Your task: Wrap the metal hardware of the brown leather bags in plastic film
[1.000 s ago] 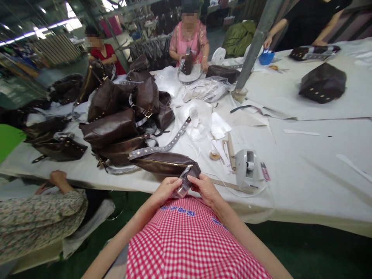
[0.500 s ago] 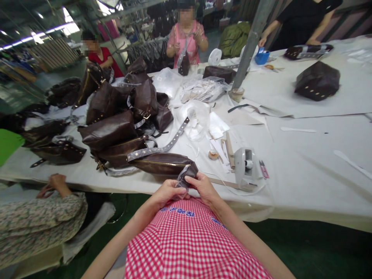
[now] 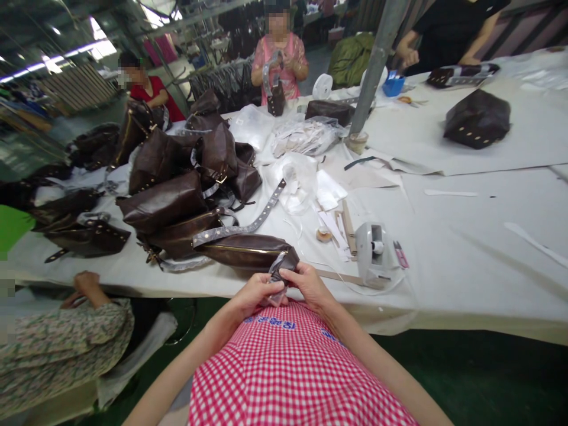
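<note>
A dark brown leather handbag with a gold zip lies at the table's front edge, its near end at my fingers. My left hand is closed on clear plastic wrap hanging at that end. My right hand pinches the bag's dark end tab, thumb on top, close beside the left. The fingertips partly hide what lies between them. A studded strap in plastic wrap runs from the bag up to the right.
Several brown bags are heaped at left. Right of my hands stand a tape dispenser and pink snips. A metal post rises from the table. Co-workers sit at left and stand across the table; another bag lies far right.
My hands keep their hold, with only slight finger movement at the plastic. The view has shifted slightly. Across the table, the co-worker in pink has moved the strap they hold.
</note>
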Motion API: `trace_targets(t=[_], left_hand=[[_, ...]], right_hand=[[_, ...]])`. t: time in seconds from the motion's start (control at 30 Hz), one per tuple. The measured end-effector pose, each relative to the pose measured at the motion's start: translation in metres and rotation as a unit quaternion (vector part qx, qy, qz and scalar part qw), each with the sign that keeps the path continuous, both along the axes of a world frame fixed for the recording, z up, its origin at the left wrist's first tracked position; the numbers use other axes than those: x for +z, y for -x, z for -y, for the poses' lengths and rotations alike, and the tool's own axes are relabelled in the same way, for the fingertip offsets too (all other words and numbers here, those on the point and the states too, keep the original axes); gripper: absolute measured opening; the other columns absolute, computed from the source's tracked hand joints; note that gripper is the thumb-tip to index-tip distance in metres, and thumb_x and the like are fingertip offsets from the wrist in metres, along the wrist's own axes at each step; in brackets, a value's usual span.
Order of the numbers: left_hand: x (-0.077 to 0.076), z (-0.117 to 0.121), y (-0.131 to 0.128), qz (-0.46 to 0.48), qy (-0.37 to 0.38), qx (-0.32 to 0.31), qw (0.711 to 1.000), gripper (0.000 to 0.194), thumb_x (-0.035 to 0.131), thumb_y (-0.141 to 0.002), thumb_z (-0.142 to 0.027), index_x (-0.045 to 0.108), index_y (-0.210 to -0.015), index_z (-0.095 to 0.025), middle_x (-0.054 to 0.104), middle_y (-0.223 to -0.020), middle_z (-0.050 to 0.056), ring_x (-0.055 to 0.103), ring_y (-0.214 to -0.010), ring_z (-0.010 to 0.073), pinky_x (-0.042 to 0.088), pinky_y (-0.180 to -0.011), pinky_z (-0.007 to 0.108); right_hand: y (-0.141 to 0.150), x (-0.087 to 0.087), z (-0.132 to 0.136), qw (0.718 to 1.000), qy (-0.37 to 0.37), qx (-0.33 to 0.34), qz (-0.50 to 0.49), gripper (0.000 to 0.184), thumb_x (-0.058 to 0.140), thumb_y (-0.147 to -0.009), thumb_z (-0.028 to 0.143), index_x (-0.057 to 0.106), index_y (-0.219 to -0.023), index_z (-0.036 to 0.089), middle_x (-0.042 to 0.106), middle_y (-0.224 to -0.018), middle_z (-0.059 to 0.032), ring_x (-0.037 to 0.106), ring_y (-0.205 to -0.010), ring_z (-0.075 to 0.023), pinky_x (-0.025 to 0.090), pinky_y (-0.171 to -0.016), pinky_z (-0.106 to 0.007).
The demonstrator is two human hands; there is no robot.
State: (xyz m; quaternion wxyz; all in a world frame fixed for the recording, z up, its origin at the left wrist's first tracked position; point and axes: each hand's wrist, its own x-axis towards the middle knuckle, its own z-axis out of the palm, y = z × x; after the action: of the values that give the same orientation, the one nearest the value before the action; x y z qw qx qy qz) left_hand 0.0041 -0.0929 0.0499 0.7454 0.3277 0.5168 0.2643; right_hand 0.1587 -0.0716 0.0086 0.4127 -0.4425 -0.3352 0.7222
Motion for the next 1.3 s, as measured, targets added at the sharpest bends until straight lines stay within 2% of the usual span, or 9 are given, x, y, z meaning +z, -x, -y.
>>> trace_targets(t=[0.07,0.17,0.47,0.63,0.83,1.0,1.13,1.23,1.3], left_hand=[[0.0,-0.001,0.002,0.018,0.035,-0.017,0.999,0.049,0.075,-0.065,-0.053,0.066,-0.078,-0.007,0.069,-0.062,0.01,0.058,-0.049,0.0117,0.037,-0.048,0.02],[-0.002,-0.001,0.001,0.007,0.023,0.001,1.0,0.053,0.071,-0.067,-0.058,0.065,-0.08,-0.007,0.069,-0.062,0.01,0.058,-0.048,0.0114,0.038,-0.048,0.02],[-0.002,0.002,-0.007,-0.07,-0.058,0.05,0.995,0.045,0.074,-0.066,-0.049,0.067,-0.082,-0.008,0.065,-0.063,0.004,0.054,-0.051,0.0111,0.039,-0.052,0.022],[-0.008,0.0,-0.005,-0.099,-0.104,0.027,0.989,0.044,0.066,-0.07,-0.053,0.065,-0.08,-0.01,0.061,-0.066,0.002,0.052,-0.057,0.012,0.039,-0.057,0.024],[-0.01,-0.008,-0.008,-0.187,-0.181,0.03,0.965,0.023,0.061,-0.073,-0.038,0.053,-0.07,-0.016,0.052,-0.066,-0.003,0.046,-0.063,0.0112,0.036,-0.06,0.022],[-0.002,-0.013,-0.012,-0.226,-0.234,-0.009,0.946,0.019,0.056,-0.076,-0.032,0.051,-0.065,-0.017,0.048,-0.064,-0.004,0.043,-0.063,0.011,0.034,-0.058,0.022],[0.001,-0.017,-0.013,-0.237,-0.247,-0.033,0.939,0.022,0.055,-0.078,-0.032,0.052,-0.064,-0.016,0.047,-0.063,-0.003,0.042,-0.062,0.0113,0.032,-0.057,0.022],[0.002,-0.019,-0.01,-0.232,-0.236,-0.025,0.943,0.033,0.049,-0.083,-0.042,0.054,-0.064,-0.015,0.049,-0.062,-0.002,0.043,-0.061,0.0118,0.032,-0.056,0.023],[0.004,-0.019,-0.004,-0.193,-0.203,-0.01,0.96,0.043,0.042,-0.086,-0.049,0.059,-0.068,-0.014,0.053,-0.062,0.0,0.044,-0.059,0.0119,0.034,-0.056,0.023]], right_hand=[[-0.001,0.001,0.0,1.0,0.02,0.009,-0.017,0.03,0.078,-0.061,0.041,0.066,-0.069,0.015,0.062,-0.061,0.0014,0.05,-0.054,-0.0109,0.038,-0.054,-0.026],[-0.002,0.003,0.0,0.999,0.029,0.009,-0.023,0.029,0.079,-0.06,0.039,0.065,-0.067,0.015,0.061,-0.059,0.0022,0.049,-0.053,-0.0104,0.038,-0.054,-0.025],[-0.002,0.0,0.0,1.0,-0.007,0.024,0.016,0.024,0.075,-0.063,0.037,0.067,-0.068,0.015,0.06,-0.059,0.0025,0.048,-0.055,-0.0111,0.037,-0.055,-0.026],[-0.003,-0.003,-0.001,0.999,-0.024,0.037,0.005,0.025,0.075,-0.065,0.039,0.068,-0.068,0.015,0.06,-0.059,0.0023,0.048,-0.056,-0.0112,0.036,-0.056,-0.026],[-0.007,-0.002,-0.002,0.999,0.004,0.039,-0.015,0.03,0.075,-0.066,0.043,0.068,-0.073,0.014,0.062,-0.062,0.0012,0.051,-0.057,-0.0112,0.04,-0.058,-0.026],[-0.014,0.008,0.004,0.995,0.021,0.069,-0.066,0.037,0.079,-0.065,0.04,0.07,-0.093,0.018,0.07,-0.08,-0.0021,0.062,-0.07,-0.0162,0.048,-0.067,-0.03],[-0.016,0.009,0.004,0.995,0.017,0.064,-0.073,0.041,0.085,-0.055,0.031,0.071,-0.092,0.019,0.072,-0.082,-0.0024,0.064,-0.072,-0.0182,0.051,-0.069,-0.032],[-0.018,0.004,0.001,0.997,0.012,0.057,-0.054,0.035,0.083,-0.059,0.031,0.072,-0.089,0.018,0.073,-0.081,-0.0031,0.064,-0.068,-0.0171,0.051,-0.067,-0.032],[-0.019,0.001,0.0,0.997,0.012,0.054,-0.06,0.036,0.082,-0.061,0.033,0.072,-0.092,0.018,0.073,-0.085,-0.0044,0.064,-0.071,-0.0179,0.052,-0.069,-0.033]])
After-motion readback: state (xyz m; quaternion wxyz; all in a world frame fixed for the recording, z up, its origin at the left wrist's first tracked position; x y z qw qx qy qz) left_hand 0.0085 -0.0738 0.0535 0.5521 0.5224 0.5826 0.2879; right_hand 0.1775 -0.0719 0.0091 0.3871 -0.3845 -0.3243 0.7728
